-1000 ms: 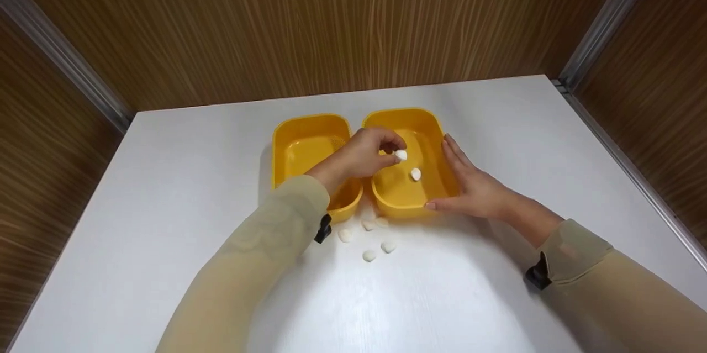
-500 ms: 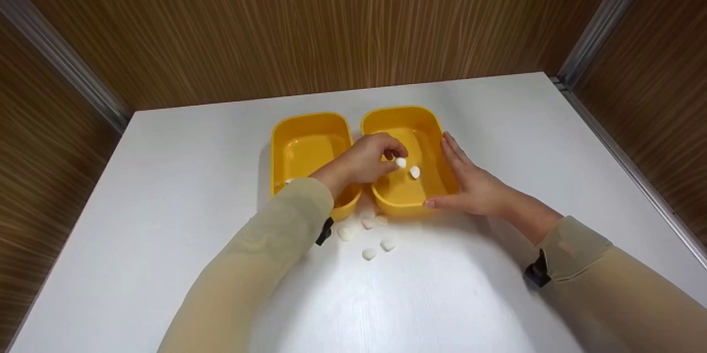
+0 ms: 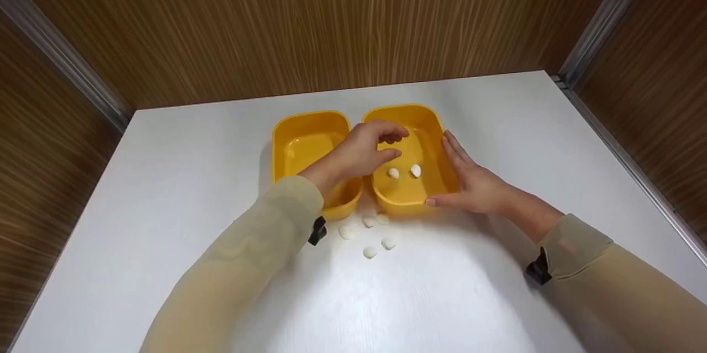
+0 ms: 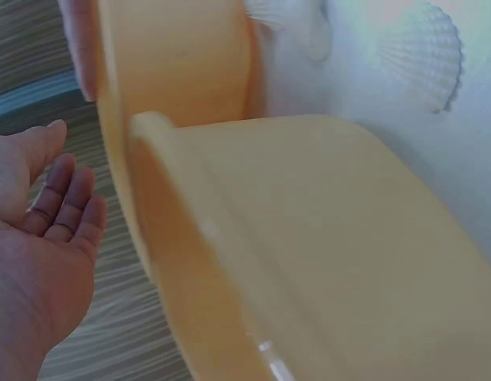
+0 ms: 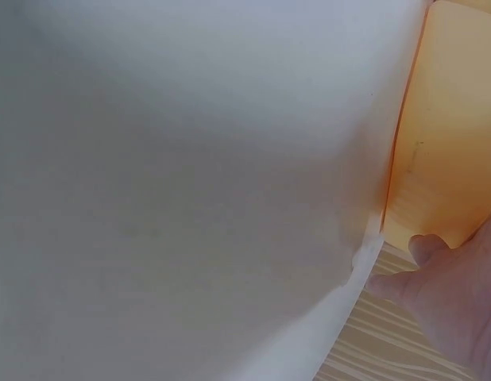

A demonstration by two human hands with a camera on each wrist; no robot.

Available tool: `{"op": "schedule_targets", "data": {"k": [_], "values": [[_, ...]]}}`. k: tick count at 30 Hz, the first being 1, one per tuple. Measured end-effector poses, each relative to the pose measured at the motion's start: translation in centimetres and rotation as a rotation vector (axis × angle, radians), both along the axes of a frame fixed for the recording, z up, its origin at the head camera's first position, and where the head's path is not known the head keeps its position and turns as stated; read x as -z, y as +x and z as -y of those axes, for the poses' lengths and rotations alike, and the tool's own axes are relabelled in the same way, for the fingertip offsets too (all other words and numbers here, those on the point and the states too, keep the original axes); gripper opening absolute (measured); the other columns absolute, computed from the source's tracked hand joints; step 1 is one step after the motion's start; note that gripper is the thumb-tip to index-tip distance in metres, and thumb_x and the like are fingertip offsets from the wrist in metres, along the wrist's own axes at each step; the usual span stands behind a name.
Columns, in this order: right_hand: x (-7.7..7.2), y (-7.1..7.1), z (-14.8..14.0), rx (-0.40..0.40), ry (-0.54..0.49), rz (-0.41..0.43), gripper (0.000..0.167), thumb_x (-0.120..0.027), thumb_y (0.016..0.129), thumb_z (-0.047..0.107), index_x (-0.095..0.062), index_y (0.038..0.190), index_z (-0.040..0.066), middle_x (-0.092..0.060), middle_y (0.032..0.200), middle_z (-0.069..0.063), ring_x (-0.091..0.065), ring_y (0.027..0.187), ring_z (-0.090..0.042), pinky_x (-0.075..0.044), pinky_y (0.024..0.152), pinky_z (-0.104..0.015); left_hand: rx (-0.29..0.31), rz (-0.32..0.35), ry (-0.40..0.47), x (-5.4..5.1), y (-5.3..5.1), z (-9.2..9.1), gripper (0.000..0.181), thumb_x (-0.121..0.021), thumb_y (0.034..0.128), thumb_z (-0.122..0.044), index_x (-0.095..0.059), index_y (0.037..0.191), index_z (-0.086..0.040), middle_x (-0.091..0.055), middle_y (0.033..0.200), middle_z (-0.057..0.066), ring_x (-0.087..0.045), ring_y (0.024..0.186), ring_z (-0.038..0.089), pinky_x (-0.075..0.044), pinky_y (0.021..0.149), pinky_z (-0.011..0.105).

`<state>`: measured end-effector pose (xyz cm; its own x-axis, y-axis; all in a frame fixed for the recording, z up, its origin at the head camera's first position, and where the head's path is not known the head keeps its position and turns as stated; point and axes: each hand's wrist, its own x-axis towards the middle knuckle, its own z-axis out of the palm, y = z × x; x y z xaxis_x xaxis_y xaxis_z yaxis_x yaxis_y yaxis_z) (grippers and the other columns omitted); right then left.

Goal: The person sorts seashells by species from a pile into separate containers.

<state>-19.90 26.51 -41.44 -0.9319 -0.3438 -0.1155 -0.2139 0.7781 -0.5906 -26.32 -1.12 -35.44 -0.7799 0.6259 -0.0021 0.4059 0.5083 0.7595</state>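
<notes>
My left hand hovers over the right yellow bin, thumb and fingers apart with nothing between them. Below it, two white seashells lie on that bin's floor: one shell near the thumb, another shell just to its right. In the left wrist view the left hand shows loosely bent fingers. Against the right bin's outer side rests my right hand, fingers straight along the wall and thumb at the near corner. The left yellow bin is partly covered by my left forearm.
Several pale seashells lie on the white table in front of the bins, among them a shell and a ribbed shell. Wood-grain panels stand behind and at both sides. The two bins stand side by side.
The left hand lowered a seashell into the right bin and let go of it; the hand has since risen with its fingers spread apart. The right hand stays where it was.
</notes>
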Motion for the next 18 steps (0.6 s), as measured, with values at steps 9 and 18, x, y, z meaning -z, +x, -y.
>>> {"op": "schedule_targets", "data": {"k": [9, 18], "values": [[-0.1, -0.1, -0.1, -0.001, -0.004, -0.004, 0.135, -0.080, 0.084, 0.068, 0.009, 0.170, 0.015, 0.020, 0.176, 0.006, -0.008, 0.162, -0.039, -0.018, 0.125, -0.062, 0.044, -0.053, 0.025, -3.4, 3.7, 2.0, 0.037, -0.070, 0.1046, -0.015, -0.065, 0.141, -0.015, -0.065, 0.134, -0.003, -0.059, 0.125, 0.017, -0.044, 0.113, 0.028], [0.0, -0.2, 0.1, 0.000, 0.004, -0.001, 0.135, -0.080, 0.084, 0.069, 0.010, 0.170, 0.017, 0.021, 0.176, 0.006, -0.007, 0.162, -0.041, -0.019, 0.124, -0.064, 0.154, -0.150, 0.091, -4.0, 8.1, 5.0, 0.031, -0.072, 0.1030, -0.011, -0.070, 0.134, -0.009, -0.068, 0.126, 0.001, -0.061, 0.115, 0.014, -0.050, 0.105, 0.028]]}}
